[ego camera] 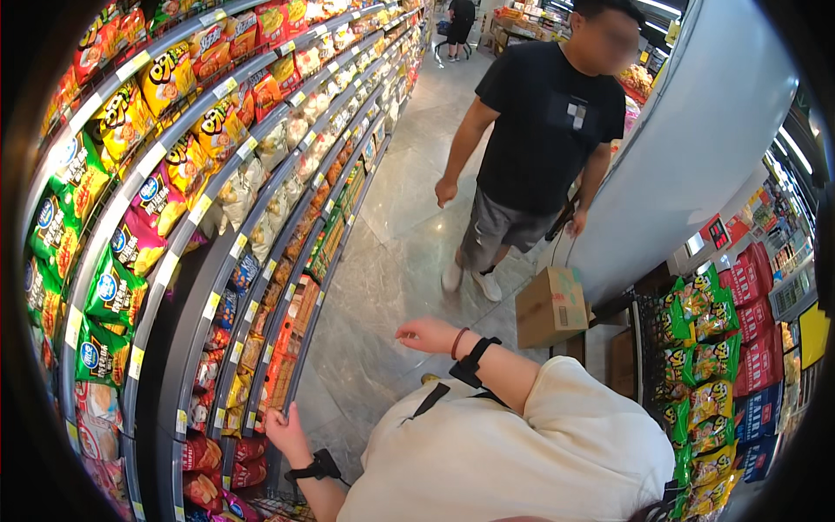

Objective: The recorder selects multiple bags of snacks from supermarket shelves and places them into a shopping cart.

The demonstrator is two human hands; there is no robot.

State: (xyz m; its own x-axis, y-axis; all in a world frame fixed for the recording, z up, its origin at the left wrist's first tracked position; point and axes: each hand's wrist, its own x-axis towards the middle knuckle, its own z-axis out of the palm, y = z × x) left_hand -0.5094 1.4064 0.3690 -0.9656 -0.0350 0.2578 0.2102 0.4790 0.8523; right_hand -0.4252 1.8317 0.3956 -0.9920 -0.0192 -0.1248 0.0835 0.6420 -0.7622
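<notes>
My left hand [290,432] is beside the lower shelves on the left, fingers bent and thumb raised apart from them. Nothing shows between thumb and fingers; whether the fingertips touch the shelf edge I cannot tell. Just above it on the shelf are orange-red boxes [282,352], and red snack bags [249,462] lie behind the wrist. Across my front, my right hand [430,334] hangs in the air above the tiled floor [385,274], loosely bent and holding nothing. Each wrist wears a black strap; the right one also has a thin reddish band.
Tall shelves hold green chip bags [117,287] and yellow snack bags [168,77]. A person in a black T-shirt [548,124] stands ahead in the aisle. A cardboard box [549,307] sits by a white column [704,117]. More snack bags [714,365] hang at right. Another person [460,26] is farther back.
</notes>
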